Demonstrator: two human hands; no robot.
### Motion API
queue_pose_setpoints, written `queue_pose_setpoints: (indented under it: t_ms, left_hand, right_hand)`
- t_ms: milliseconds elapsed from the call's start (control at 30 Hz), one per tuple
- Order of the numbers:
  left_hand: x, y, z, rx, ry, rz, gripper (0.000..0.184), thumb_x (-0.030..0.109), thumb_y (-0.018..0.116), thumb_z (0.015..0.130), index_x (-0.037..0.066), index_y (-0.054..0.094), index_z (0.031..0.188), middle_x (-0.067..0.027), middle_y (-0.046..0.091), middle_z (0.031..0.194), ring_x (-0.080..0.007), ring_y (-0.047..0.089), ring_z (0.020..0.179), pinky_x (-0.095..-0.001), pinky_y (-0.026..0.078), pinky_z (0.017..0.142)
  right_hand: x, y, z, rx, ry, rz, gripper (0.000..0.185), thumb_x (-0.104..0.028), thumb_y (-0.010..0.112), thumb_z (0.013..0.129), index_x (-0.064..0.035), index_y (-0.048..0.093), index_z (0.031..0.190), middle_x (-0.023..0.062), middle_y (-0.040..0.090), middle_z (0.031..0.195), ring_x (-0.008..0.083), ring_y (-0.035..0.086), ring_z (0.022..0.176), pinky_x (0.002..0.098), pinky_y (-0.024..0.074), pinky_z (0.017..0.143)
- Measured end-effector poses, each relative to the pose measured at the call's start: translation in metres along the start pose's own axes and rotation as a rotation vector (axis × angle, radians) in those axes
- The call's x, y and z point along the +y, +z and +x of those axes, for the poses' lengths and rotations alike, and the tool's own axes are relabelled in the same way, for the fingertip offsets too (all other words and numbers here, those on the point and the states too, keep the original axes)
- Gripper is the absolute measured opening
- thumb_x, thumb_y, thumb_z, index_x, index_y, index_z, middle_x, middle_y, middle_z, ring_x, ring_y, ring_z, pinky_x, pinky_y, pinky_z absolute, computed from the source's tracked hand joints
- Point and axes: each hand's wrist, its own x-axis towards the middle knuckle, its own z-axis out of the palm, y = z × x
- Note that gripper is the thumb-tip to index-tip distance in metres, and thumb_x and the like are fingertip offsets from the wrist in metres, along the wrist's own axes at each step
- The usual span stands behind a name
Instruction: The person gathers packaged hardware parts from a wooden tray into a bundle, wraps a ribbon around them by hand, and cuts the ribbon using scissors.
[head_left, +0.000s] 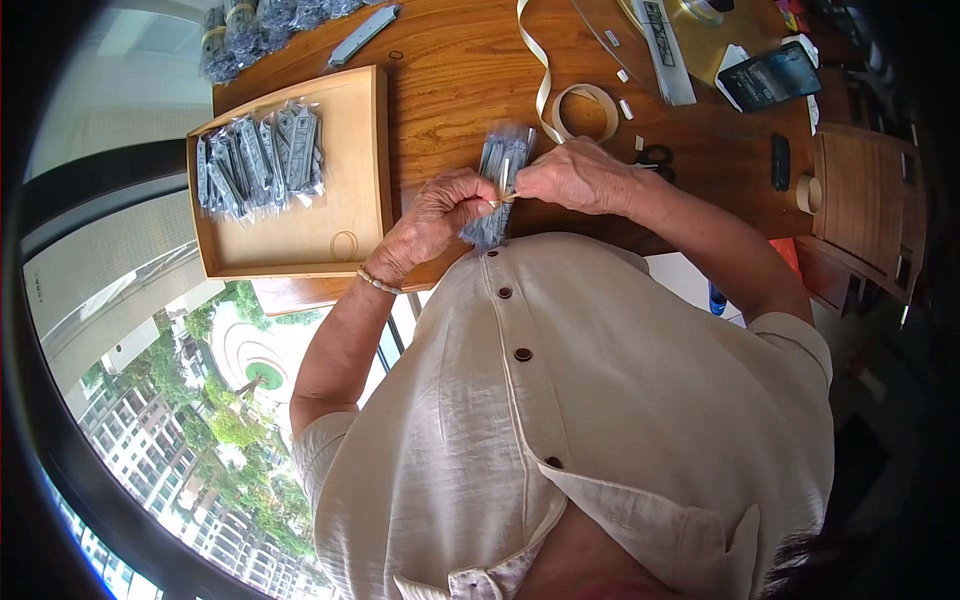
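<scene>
A bundle of grey strips in clear plastic (pixel 492 225) stands at the table's front edge, close to the shirt. My left hand (pixel 432 222), with a beaded bracelet at the wrist, is closed at the bundle's left side, pinching a tan band (pixel 508 198). From the right, my right hand (pixel 580 178) has its fingers closed on the same band, at the bundle's middle. The band's exact path round the bundle is partly hidden by the fingers. More wrapped grey strips (pixel 262 160) lie piled in a wooden tray (pixel 380 150) on the left.
Loose rubber bands (pixel 344 245) lie in the tray. Wrapped bundles (pixel 240 35) stand at the back left. A tape roll (pixel 585 112), black scissors (pixel 655 157) and a dark packet (pixel 770 78) are on the table. Small wooden drawers (pixel 870 190) stand at the right.
</scene>
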Motion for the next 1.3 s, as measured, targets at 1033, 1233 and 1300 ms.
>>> queue_pose_setpoints:
  t_ms: [1033, 1233, 1300]
  left_hand:
    - [0.02, 0.032, -0.004, 0.139, -0.139, 0.51, 0.016, 0.021, 0.061, 0.09, 0.007, 0.064, 0.097, -0.0145, 0.068, 0.093, -0.0334, 0.064, 0.091, -0.0446, 0.047, 0.079]
    - [0.03, 0.024, 0.0, 0.066, -0.192, 0.402, 0.016, 0.017, 0.062, 0.089, 0.003, 0.064, 0.096, -0.0151, 0.066, 0.09, -0.0346, 0.064, 0.088, -0.0423, 0.049, 0.076]
    - [0.031, 0.026, -0.001, 0.088, -0.149, 0.447, 0.015, 0.016, 0.063, 0.089, 0.002, 0.064, 0.096, -0.0148, 0.066, 0.089, -0.0352, 0.063, 0.087, -0.0417, 0.049, 0.076]
  right_hand:
    - [-0.004, 0.005, 0.012, 0.018, 0.255, -0.007, 0.024, -0.026, 0.073, 0.078, -0.0034, 0.068, 0.072, 0.0178, 0.066, 0.07, 0.0358, 0.067, 0.073, 0.0467, 0.0521, 0.065]
    - [0.004, 0.008, 0.016, -0.047, 0.189, -0.014, 0.025, -0.027, 0.072, 0.079, -0.0033, 0.068, 0.072, 0.0185, 0.065, 0.068, 0.036, 0.067, 0.072, 0.0472, 0.0522, 0.062]
    - [0.003, 0.006, 0.016, -0.057, 0.197, -0.007, 0.025, -0.027, 0.072, 0.079, -0.0034, 0.068, 0.073, 0.019, 0.065, 0.068, 0.0359, 0.067, 0.072, 0.0474, 0.0523, 0.062]
